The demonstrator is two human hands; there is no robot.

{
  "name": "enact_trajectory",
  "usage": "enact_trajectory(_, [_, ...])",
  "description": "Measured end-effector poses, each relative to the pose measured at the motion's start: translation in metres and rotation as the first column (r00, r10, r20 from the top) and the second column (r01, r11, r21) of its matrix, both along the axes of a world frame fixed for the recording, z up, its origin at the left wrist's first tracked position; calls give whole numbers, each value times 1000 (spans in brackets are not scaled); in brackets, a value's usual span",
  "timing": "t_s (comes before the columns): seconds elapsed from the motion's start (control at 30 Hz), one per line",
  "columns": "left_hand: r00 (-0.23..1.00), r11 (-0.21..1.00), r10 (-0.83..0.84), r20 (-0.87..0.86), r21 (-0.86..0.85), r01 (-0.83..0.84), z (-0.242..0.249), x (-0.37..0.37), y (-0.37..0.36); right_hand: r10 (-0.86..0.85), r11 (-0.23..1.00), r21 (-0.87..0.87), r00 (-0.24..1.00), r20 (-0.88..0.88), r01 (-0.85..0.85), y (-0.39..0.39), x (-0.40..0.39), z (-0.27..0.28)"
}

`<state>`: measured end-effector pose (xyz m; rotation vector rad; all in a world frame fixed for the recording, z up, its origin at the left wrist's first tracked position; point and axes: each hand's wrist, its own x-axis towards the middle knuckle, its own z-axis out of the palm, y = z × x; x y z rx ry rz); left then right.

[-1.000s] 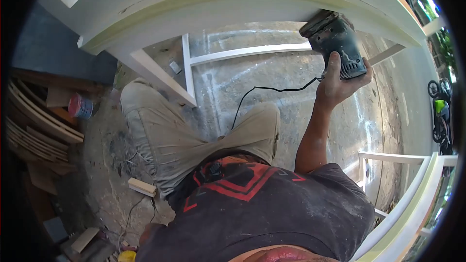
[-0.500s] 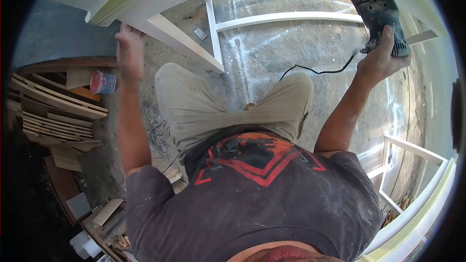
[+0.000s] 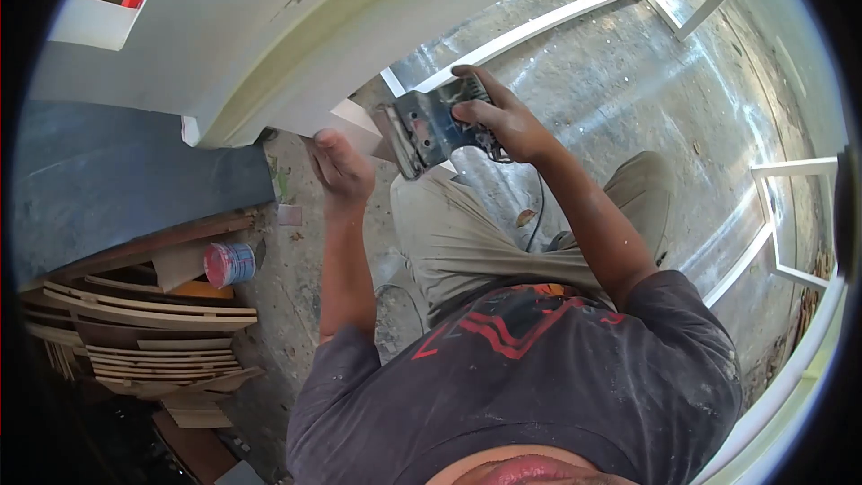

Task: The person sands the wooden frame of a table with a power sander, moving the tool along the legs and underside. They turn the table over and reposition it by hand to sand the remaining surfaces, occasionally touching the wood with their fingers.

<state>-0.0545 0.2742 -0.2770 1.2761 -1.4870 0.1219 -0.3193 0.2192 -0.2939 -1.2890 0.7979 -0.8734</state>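
Note:
My right hand (image 3: 503, 121) is wrapped round the body of a dark power sander (image 3: 431, 130), whose flat pad faces left. A black cord hangs down from the tool. Just left of the sander, my left hand (image 3: 343, 166) is raised near the lower edge of a large pale panel (image 3: 323, 45), fingers partly hidden and holding nothing that I can make out. A white wooden leg piece (image 3: 355, 126) shows between my left hand and the sander.
White frames (image 3: 575, 13) lie on the concrete floor (image 3: 664, 99). At the left are a dark blue board (image 3: 135, 180), stacked wood strips (image 3: 162, 314) and a red-and-blue tin (image 3: 230, 264). Another white frame (image 3: 763, 207) stands at the right.
My right hand has brought the sander from the far upper right to the middle, close to my left hand. The view has shifted, and the panel's underside shows more.

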Motion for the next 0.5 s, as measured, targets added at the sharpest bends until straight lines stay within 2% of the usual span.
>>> enact_trajectory(0.03, [987, 989, 82, 136, 114, -98, 3, 2, 14, 27, 999, 31, 999, 31, -28, -9, 3, 12])
enact_trajectory(0.07, [986, 982, 32, 166, 181, -63, 18, -1, 24, 59, 996, 59, 997, 58, -62, -16, 4, 26])
enact_trajectory(0.1, [981, 970, -13, 191, 241, -34, 41, -6, 31, 36, 999, -6, 999, 19, -36, -16, 8, 50])
enact_trajectory(0.13, [974, 955, -58, 220, 297, -11, 54, -7, 35, 30, 995, -98, 999, 37, -26, -29, 13, 47])
enact_trajectory(0.2, [961, 935, -80, 264, 354, -20, 45, 7, 39, 47, 989, -144, 996, 78, -36, -44, 17, 59])
enact_trajectory(0.3, [944, 913, -148, 295, 409, 16, 34, 32, 34, 201, 951, -257, 975, 96, -171, -71, 20, 68])
enact_trajectory(0.33, [942, 906, -163, 292, 424, 25, 29, 35, 33, 229, 929, -309, 972, 51, -202, -79, 22, 66])
enact_trajectory(0.4, [788, 995, 13, 615, 73, -74, 16, 33, 29, 298, 862, -416, 953, -44, -289, -99, 26, 65])
enact_trajectory(0.43, [671, 990, 142, 728, -112, -89, 7, 34, 28, 296, 837, -465, 953, -59, -289, -102, 27, 65])
enact_trajectory(0.5, [725, 993, 98, 681, -14, -121, -26, 51, 30, 294, 830, -506, 955, 41, -234, -93, 28, 65])
